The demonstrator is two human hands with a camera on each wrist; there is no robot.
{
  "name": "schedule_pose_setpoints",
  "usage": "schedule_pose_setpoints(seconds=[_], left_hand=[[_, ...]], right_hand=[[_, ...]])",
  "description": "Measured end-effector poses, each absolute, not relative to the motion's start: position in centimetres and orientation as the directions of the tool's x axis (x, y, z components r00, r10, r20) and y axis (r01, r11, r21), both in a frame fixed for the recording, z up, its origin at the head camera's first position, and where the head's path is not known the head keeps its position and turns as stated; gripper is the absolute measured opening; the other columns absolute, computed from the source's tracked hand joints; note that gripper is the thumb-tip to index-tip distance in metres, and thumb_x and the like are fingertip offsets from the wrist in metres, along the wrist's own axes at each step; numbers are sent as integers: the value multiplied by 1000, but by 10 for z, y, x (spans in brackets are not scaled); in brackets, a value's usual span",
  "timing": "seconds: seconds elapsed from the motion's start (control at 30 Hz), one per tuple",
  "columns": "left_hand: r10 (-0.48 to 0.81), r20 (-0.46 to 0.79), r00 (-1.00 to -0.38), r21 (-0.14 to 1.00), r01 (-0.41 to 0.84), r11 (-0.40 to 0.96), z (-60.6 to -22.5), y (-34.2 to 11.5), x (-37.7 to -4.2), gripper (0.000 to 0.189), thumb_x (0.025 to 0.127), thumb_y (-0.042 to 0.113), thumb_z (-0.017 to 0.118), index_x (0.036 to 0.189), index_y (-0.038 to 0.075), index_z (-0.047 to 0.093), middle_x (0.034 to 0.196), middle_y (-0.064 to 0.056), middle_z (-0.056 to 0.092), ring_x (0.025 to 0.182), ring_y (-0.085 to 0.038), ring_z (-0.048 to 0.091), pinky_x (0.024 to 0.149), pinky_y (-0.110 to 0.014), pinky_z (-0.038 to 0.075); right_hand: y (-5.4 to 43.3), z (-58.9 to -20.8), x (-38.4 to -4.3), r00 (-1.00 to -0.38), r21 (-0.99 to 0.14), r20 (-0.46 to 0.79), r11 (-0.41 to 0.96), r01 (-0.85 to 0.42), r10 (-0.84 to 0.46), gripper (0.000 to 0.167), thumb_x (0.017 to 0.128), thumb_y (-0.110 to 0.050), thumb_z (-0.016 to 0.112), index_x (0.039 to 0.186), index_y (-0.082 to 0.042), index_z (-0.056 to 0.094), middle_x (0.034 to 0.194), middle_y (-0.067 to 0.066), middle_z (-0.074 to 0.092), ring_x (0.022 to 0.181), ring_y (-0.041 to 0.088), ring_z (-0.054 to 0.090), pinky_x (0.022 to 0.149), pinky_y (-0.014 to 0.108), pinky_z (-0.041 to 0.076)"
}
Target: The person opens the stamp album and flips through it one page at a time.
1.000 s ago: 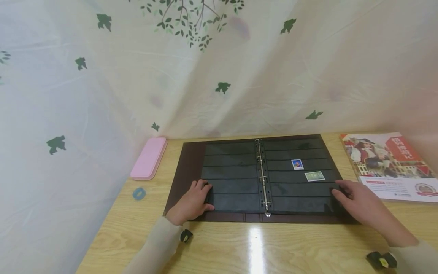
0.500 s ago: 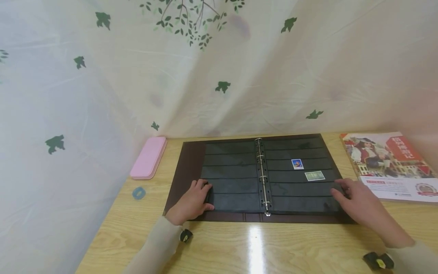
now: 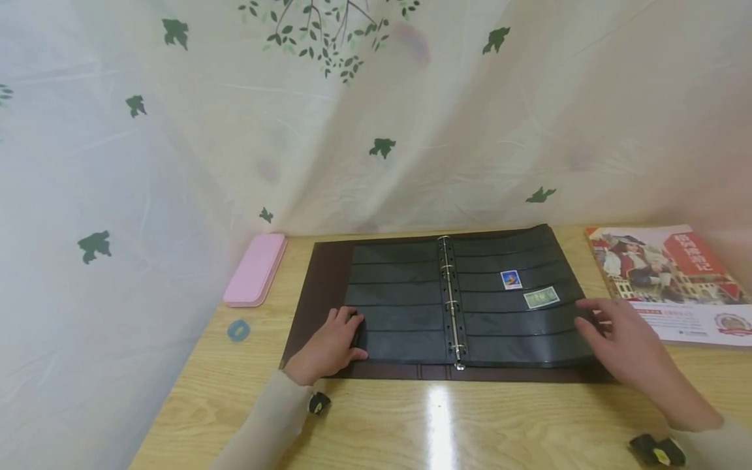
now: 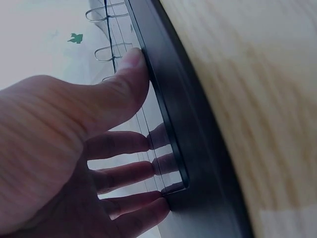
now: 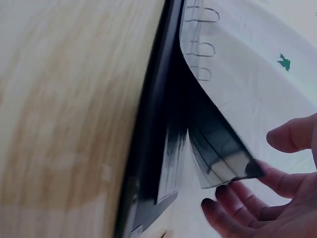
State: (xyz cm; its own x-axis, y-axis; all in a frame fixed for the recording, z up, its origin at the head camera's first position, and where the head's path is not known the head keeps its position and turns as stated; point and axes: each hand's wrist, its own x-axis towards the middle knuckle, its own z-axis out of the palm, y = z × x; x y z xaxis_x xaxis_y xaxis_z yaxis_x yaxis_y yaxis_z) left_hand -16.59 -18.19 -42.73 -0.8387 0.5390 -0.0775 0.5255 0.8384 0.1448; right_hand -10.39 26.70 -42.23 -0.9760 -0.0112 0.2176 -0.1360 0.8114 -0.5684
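Note:
A dark ring-bound stamp album (image 3: 329, 267) lies spread on the table. Its black pages have clear strip pockets, and the metal rings (image 3: 451, 307) run down the middle. Two stamps, one blue (image 3: 511, 280) and one green (image 3: 542, 297), sit on the right page (image 3: 505, 326). My left hand (image 3: 329, 349) rests on the outer edge of the left page, fingers spread and thumb by the near edge. At the right page's outer edge is my right hand (image 3: 631, 349). In the right wrist view its fingers touch the raised page (image 5: 220, 148), while the thumb stays apart.
A pink case (image 3: 255, 271) and a small blue ring (image 3: 238, 330) are to the left on the wooden table (image 3: 364, 424). To the right lies a book with a colourful cover (image 3: 664, 281). A patterned cloth (image 3: 446, 130) hangs behind the table.
The right page's outer edge has lifted off the album and now curves upward, its stamps tilting with it. My right hand has risen slightly. The left hand stays in place.

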Motion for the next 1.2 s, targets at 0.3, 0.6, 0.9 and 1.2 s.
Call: schedule_pose_setpoints(seconds=[0.3,0.6,0.9,1.2], left_hand=[[533,-84,-842,144,519,843,-430,-183,-167,67,83,36,72,132,-2,49,132,-21,42,116,-34,39,92,-38,42],[534,-82,-842,145,520,842,-431,-184,-166,67,83,37,71,133,-2,49,132,-21,42,116,-33,39,91,-38,43],[525,-94,-846,149,510,847,-429,-183,-166,67,84,37,71,133,-2,49,133,-21,41,117,-33,38,92,-38,43],[538,-78,-839,152,524,838,-430,-185,-165,66,84,36,71,133,-3,49,132,-21,42,117,-34,39,92,-38,42]], right_hand=[[255,-410,-103,-952,-591,306,781,-200,-12,31,89,-7,64,118,1,59,110,21,53,92,38,56,77,57,44],[243,-400,-104,-926,-592,373,755,-281,-53,34,84,2,66,117,-1,60,111,18,55,90,33,58,73,16,44],[235,-396,-105,-901,-590,426,730,-345,-81,37,82,7,65,117,-4,61,112,13,56,92,4,54,75,4,37],[225,-386,-103,-831,-570,540,671,-475,-130,43,78,12,67,116,-9,64,114,2,57,99,-6,48,81,5,34]])
